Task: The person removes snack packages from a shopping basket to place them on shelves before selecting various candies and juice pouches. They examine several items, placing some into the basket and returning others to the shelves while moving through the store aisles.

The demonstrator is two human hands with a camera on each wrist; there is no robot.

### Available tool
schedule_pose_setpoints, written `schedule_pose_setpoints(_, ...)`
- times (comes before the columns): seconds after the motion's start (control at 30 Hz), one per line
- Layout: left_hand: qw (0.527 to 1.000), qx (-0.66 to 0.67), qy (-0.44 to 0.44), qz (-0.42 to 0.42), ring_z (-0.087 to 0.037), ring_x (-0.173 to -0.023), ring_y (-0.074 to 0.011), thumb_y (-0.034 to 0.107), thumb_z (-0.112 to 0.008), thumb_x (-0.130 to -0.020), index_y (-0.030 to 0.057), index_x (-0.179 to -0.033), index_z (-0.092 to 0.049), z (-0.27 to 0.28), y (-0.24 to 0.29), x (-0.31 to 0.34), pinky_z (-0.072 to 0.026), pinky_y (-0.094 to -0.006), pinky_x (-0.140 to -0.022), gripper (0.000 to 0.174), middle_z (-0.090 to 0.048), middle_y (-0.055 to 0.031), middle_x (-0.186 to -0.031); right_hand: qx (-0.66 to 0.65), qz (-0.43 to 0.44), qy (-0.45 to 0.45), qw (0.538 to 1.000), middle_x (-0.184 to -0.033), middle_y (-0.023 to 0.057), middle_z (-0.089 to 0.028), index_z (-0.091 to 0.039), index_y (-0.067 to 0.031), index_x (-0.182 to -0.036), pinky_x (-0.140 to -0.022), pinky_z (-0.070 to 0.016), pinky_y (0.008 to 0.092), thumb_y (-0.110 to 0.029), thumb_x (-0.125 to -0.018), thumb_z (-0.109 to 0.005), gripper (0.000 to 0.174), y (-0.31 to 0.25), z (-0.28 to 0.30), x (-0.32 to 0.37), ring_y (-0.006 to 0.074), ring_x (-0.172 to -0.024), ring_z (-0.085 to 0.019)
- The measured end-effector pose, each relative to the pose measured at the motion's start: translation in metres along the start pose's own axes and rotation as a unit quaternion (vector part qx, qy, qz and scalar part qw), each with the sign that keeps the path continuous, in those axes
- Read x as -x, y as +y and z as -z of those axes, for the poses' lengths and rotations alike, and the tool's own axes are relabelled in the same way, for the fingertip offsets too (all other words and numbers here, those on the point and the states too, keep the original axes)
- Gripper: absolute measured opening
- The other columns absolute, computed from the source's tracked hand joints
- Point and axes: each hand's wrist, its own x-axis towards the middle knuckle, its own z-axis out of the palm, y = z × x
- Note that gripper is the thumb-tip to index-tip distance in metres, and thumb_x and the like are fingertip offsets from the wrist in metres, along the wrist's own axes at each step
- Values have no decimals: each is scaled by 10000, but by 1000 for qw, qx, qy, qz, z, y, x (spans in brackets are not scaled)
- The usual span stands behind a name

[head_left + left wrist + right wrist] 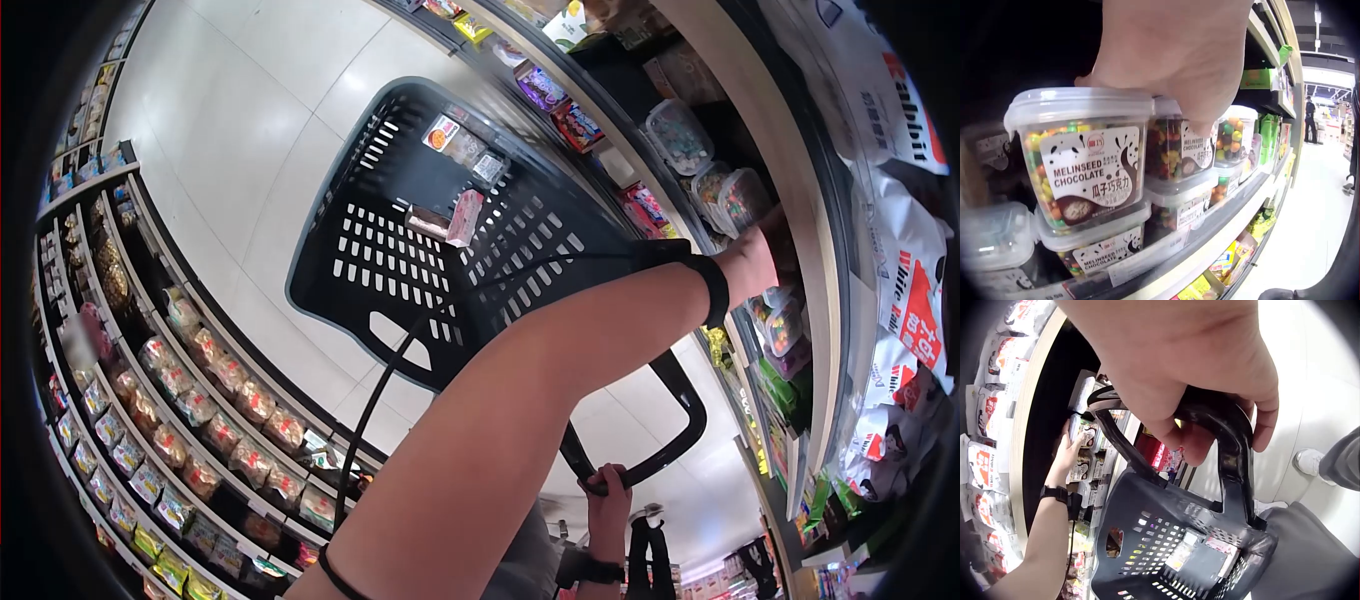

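Over clear-lidded tubs of coloured candy on a shelf, my left hand [752, 262] [1175, 50] [1066, 453] reaches in from above. It grips the middle upper tub [1175, 153], a finger down its labelled front; its thumb side is mostly hidden. Beside that stands another upper tub [1085, 169] labelled "Melinseed Chocolate", with more tubs [1110, 250] stacked below. My right hand [608, 492] [1191, 356] curls round the black handle [690, 400] [1235, 447] of a dark basket [300, 270] [1110, 562], which holds a pink box [464, 218] and a few packs [460, 145].
White candy bags [915, 310] [984, 465] hang or lie along the wooden-edged shelf [815, 180]. Across the pale tiled floor [250, 80] run shelves of packaged snacks [230, 400]. A person in dark clothes [1311, 119] stands farther down the aisle.
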Motion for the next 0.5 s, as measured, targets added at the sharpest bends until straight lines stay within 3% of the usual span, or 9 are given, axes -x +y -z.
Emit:
schedule_pose_setpoints(0.03,992,25,-35,-121,-554,-1230,-327,327,-610,-898,143,-1289,-619,3,-26,0,-399,-518,-1058,432,-598,-99,-1322,5,0,5,1000,-792,37,-582,-570,-58,-911,-716,-507,324,-67,-894,-637,69,-2,-4,0,150,-739,-608)
schedule_pose_setpoints(0.1,967,51,-72,-237,-538,-1245,-353,365,-647,-873,133,-1331,-591,5,-80,14,-357,-558,-1084,516,-574,-105,-1359,7,3,-1,1000,-796,38,-583,-571,-58,-917,-720,-511,327,-65,-894,-636,69,-5,-7,0,153,-743,-612)
schedule_pose_setpoints(0.13,944,319,-21,-87,-534,-1242,-380,363,-681,-829,119,-1321,-604,4,-110,31,-322,-584,-1094,554,-584,-116,-1348,4,4,-7,1000,-801,40,-585,-572,-58,-923,-724,-514,330,-63,-894,-635,70,-7,-9,-1,156,-747,-616)
schedule_pose_setpoints(0.23,786,606,-33,122,-613,-1030,-327,270,-724,-685,133,-837,-775,-24,-179,69,-454,-526,-877,211,-695,-120,-925,11,4,-20,1000,-817,49,-590,-573,-54,-942,-737,-521,342,-60,-900,-627,69,-14,-14,1,161,-755,-620)
schedule_pose_setpoints(0.27,705,658,78,253,-611,-820,-287,188,-730,-596,124,-660,-717,-64,-160,83,-463,-456,-721,91,-630,-60,-720,8,5,-17,1000,-817,49,-590,-573,-54,-942,-737,-521,342,-60,-900,-627,69,-14,-12,-1,161,-755,-620)
schedule_pose_setpoints(0.33,819,498,-12,284,-599,-789,-299,175,-744,-586,120,-646,-673,-103,-242,107,-489,-408,-656,108,-616,-66,-711,14,20,-32,999,-828,59,-591,-573,-50,-956,-748,-523,355,-57,-903,-623,73,-10,-9,-6,169,-766,-623)
schedule_pose_setpoints(0.4,825,356,56,435,-581,-655,-271,198,-768,-671,85,-668,-668,-153,-270,113,-476,-379,-594,151,-600,-51,-653,7,16,-31,999,-828,62,-589,-571,-50,-953,-754,-523,360,-56,-905,-620,68,-7,-10,-9,172,-769,-621)
schedule_pose_setpoints(0.47,727,536,-194,383,-412,-1275,-417,170,-745,-750,98,-1279,-585,-159,-313,106,-383,-458,-1048,558,-525,-206,-1304,6,17,-28,999,-828,65,-587,-569,-49,-949,-759,-524,366,-56,-907,-617,63,-6,-13,-9,175,-771,-619)
schedule_pose_setpoints(0.5,723,538,-194,387,-412,-1275,-417,170,-745,-750,98,-1279,-585,-181,-301,102,-383,-458,-1048,558,-525,-206,-1304,6,12,-31,999,-824,65,-585,-567,-50,-946,-762,-523,367,-58,-909,-615,61,-5,-16,-8,176,-772,-614)
